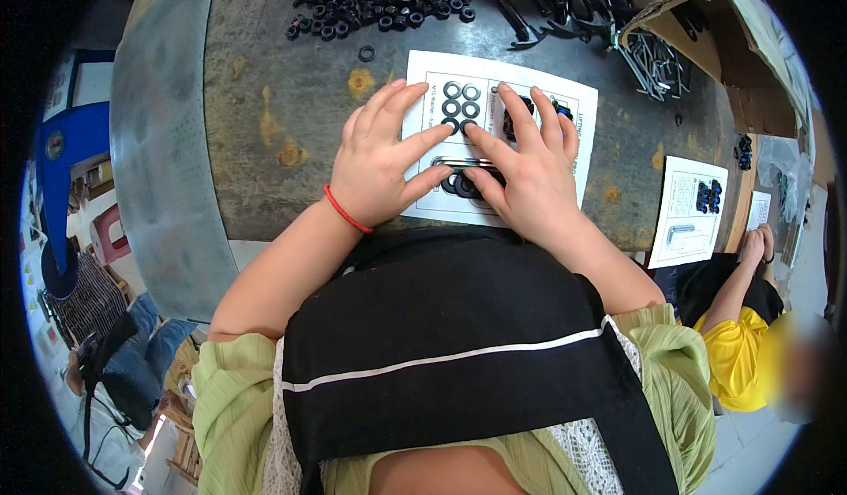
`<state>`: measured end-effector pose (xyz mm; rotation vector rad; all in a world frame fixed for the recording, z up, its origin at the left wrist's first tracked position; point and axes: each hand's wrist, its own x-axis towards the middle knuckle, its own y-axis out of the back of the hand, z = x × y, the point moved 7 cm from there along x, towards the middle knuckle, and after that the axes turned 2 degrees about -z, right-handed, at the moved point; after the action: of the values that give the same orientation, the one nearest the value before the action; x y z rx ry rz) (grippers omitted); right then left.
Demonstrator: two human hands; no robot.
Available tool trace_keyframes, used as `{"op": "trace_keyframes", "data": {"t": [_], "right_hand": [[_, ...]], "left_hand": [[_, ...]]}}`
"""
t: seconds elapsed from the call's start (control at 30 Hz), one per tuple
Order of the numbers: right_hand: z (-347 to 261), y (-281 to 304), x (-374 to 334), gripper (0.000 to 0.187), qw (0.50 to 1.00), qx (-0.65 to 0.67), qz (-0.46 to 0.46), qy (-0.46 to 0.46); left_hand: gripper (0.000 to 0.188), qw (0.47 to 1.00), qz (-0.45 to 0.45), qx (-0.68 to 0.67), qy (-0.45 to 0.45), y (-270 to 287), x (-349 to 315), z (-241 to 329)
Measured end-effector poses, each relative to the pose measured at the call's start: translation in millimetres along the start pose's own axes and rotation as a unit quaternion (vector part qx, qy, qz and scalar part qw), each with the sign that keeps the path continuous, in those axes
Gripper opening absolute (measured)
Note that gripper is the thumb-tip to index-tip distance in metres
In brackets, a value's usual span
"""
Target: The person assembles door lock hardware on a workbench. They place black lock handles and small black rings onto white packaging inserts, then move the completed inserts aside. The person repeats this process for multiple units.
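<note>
A white printed sheet (pixel 503 71) lies on the worktable in front of me. Two columns of washers (pixel 452 108) rest on it, the upper ones grey and the lowest pair dark. Fingers spread, my left hand (pixel 375 151) reaches in from the left; its index fingertip touches a lower washer. My right hand (pixel 536 173), likewise spread, has its index fingertip at the neighbouring washer. Between the two hands lies a hex key (pixel 459 161), partly hidden, with dark rings (pixel 460 186) below it by my thumbs. Dark nuts (pixel 512 126) are partly covered by my right fingers.
Beyond the sheet is a heap of dark nuts (pixel 379 1), with one loose ring (pixel 366 53) nearer. Far right are dark bent rods (pixel 520 32), silver bolts (pixel 651 64) and a cardboard box (pixel 759 89). Another parts sheet (pixel 688 217) lies near a co-worker's hand (pixel 756 246).
</note>
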<state>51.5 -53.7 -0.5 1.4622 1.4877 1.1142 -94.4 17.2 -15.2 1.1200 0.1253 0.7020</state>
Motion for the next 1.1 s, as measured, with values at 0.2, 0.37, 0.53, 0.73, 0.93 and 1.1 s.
{"op": "trace_keyframes", "data": {"t": [0.2,0.37,0.53,0.73,0.93,1.1], "right_hand": [[16,17,-14,0.047,0.999,0.004,0.021,-0.049],[70,23,-82,0.054,0.980,0.071,0.087,-0.164],[55,13,-100,0.055,0.971,0.120,0.079,-0.189],[65,4,-99,0.054,0.855,0.416,0.139,-0.276],[35,3,-76,0.054,0.803,0.530,0.156,-0.222],[-12,-8,-32,0.053,0.814,0.553,0.089,-0.154]], "left_hand": [[0.064,0.994,0.008,-0.078,0.081,13,-8,-5],[0.070,0.943,-0.016,-0.271,0.194,6,-32,7],[0.076,0.783,0.006,-0.569,0.251,-15,-37,15],[0.069,0.503,0.146,-0.793,0.312,-9,-45,15],[0.068,0.473,0.204,-0.799,0.309,16,-83,1],[0.068,0.435,0.303,-0.807,0.259,62,-138,-27]]}}
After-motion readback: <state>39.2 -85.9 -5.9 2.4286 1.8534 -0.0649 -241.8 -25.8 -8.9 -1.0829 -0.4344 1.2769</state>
